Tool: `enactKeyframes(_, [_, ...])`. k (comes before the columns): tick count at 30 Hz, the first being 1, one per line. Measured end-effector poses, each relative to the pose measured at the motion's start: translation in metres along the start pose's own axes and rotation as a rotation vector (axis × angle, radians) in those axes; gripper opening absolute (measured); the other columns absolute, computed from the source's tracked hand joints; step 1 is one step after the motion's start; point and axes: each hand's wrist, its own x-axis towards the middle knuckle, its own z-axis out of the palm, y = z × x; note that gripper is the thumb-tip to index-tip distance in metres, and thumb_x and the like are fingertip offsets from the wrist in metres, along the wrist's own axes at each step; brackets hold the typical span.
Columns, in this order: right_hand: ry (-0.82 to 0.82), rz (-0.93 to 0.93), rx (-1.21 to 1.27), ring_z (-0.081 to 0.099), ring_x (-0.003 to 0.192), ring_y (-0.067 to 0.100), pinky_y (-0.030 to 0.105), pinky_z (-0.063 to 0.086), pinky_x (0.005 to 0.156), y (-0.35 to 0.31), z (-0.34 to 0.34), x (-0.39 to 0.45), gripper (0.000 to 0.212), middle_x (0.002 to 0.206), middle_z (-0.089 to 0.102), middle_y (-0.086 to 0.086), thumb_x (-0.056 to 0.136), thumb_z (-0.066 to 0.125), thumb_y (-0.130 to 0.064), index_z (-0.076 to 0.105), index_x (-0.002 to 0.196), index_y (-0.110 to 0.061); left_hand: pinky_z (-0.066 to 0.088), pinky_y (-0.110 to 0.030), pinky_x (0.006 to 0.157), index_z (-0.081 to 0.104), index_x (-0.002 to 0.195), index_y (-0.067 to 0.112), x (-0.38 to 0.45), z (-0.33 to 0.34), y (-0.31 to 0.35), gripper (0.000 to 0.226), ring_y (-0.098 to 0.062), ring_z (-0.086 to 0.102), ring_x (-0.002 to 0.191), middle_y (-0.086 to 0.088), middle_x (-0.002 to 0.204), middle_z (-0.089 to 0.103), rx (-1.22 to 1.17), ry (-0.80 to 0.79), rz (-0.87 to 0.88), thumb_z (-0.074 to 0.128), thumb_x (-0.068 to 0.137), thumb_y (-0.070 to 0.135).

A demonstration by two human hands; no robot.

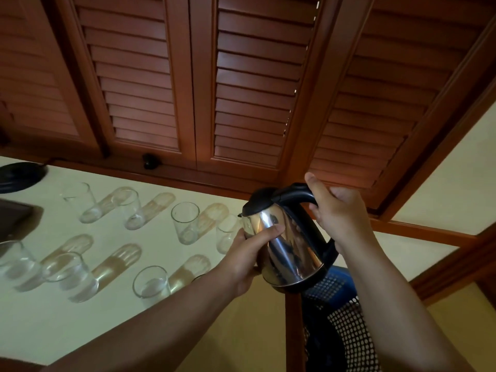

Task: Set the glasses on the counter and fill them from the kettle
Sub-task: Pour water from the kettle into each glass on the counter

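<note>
A steel kettle (290,253) with a black lid and handle hangs tilted above the right end of the pale counter (134,326). My right hand (341,213) grips its black handle. My left hand (249,253) presses against its shiny body from the left. Its spout points toward a clear glass (226,234), partly hidden behind my left hand. Several more clear glasses stand upright in two rows: one (185,222) in the back row, another (151,281) near the front, a third (71,275) to the left. I cannot tell the water level in any.
The black kettle base (18,175) lies at the back left of the counter, a dark tray (13,218) in front of it. Brown louvred shutters (188,89) rise behind. A blue and black perforated chair back (338,318) stands below the kettle at the counter's right edge.
</note>
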Motion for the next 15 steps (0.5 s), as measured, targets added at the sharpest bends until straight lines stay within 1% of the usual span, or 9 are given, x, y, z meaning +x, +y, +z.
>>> enactKeyframes(2, [-0.018, -0.011, -0.008, 0.070, 0.061, 0.028, 0.057, 0.063, 0.086, -0.001, 0.001, 0.004, 0.055, 0.057, 0.072, 0.002, 0.086, 0.067, -0.071, 0.081, 0.073, -0.019, 0.053, -0.059, 0.110, 0.059, 0.142, 0.024, 0.002, 0.000, 0.001, 0.103, -0.027, 0.071, 0.123, -0.003, 0.130, 0.078, 0.001, 0.006, -0.003, 0.096, 0.053, 0.060])
enactKeyframes(4, [-0.027, -0.004, -0.029, 0.067, 0.058, 0.023, 0.055, 0.064, 0.084, -0.002, 0.000, 0.008, 0.060, 0.051, 0.067, -0.001, 0.088, 0.067, -0.069, 0.081, 0.073, -0.013, 0.053, -0.058, 0.109, 0.058, 0.143, 0.023, 0.004, 0.001, 0.002, 0.112, -0.027, 0.070, 0.124, -0.004, 0.130, 0.078, -0.003, 0.009, -0.009, 0.098, 0.048, 0.065])
enactKeyframes(6, [-0.037, 0.000, -0.046, 0.066, 0.057, 0.020, 0.053, 0.063, 0.079, -0.003, 0.000, 0.013, 0.061, 0.049, 0.065, -0.002, 0.089, 0.067, -0.069, 0.080, 0.072, -0.011, 0.055, -0.057, 0.107, 0.057, 0.145, 0.021, 0.006, 0.002, 0.004, 0.117, -0.027, 0.070, 0.124, -0.005, 0.131, 0.077, -0.008, 0.002, -0.021, 0.098, 0.045, 0.067])
enactKeyframes(7, [-0.039, -0.006, -0.053, 0.065, 0.055, 0.018, 0.051, 0.063, 0.074, -0.004, 0.000, 0.015, 0.062, 0.049, 0.064, -0.001, 0.089, 0.067, -0.069, 0.080, 0.072, -0.010, 0.057, -0.056, 0.106, 0.057, 0.145, 0.020, 0.006, 0.002, 0.005, 0.117, -0.027, 0.070, 0.124, -0.006, 0.131, 0.077, -0.011, -0.006, -0.029, 0.098, 0.046, 0.067])
enactKeyframes(9, [-0.045, -0.031, -0.071, 0.060, 0.047, 0.012, 0.044, 0.057, 0.064, -0.005, 0.000, 0.018, 0.063, 0.046, 0.062, -0.003, 0.089, 0.067, -0.069, 0.078, 0.067, -0.011, 0.060, -0.053, 0.102, 0.056, 0.146, 0.019, 0.006, 0.003, 0.006, 0.117, -0.026, 0.070, 0.124, -0.007, 0.131, 0.077, -0.023, -0.017, -0.043, 0.098, 0.048, 0.066])
enactKeyframes(10, [-0.050, -0.039, -0.076, 0.057, 0.043, 0.010, 0.040, 0.054, 0.063, -0.005, 0.001, 0.020, 0.063, 0.044, 0.060, -0.004, 0.089, 0.067, -0.069, 0.075, 0.062, -0.013, 0.062, -0.050, 0.099, 0.056, 0.146, 0.018, 0.006, 0.003, 0.007, 0.115, -0.026, 0.070, 0.123, -0.007, 0.131, 0.076, -0.031, -0.018, -0.050, 0.098, 0.049, 0.065])
enactKeyframes(12, [-0.061, -0.043, -0.077, 0.052, 0.040, 0.009, 0.039, 0.051, 0.062, -0.006, 0.003, 0.023, 0.062, 0.041, 0.056, -0.007, 0.089, 0.067, -0.069, 0.071, 0.058, -0.015, 0.064, -0.048, 0.093, 0.055, 0.146, 0.017, 0.007, 0.002, 0.008, 0.111, -0.026, 0.069, 0.123, -0.008, 0.131, 0.075, -0.049, -0.021, -0.062, 0.096, 0.053, 0.062])
enactKeyframes(15, [-0.079, -0.045, -0.105, 0.055, 0.045, 0.013, 0.039, 0.051, 0.062, -0.006, 0.004, 0.027, 0.066, 0.041, 0.055, -0.007, 0.088, 0.066, -0.071, 0.075, 0.063, -0.011, 0.064, -0.051, 0.096, 0.058, 0.144, 0.018, 0.007, 0.003, 0.008, 0.106, -0.026, 0.070, 0.122, -0.008, 0.129, 0.078, -0.068, -0.027, -0.066, 0.095, 0.054, 0.060])
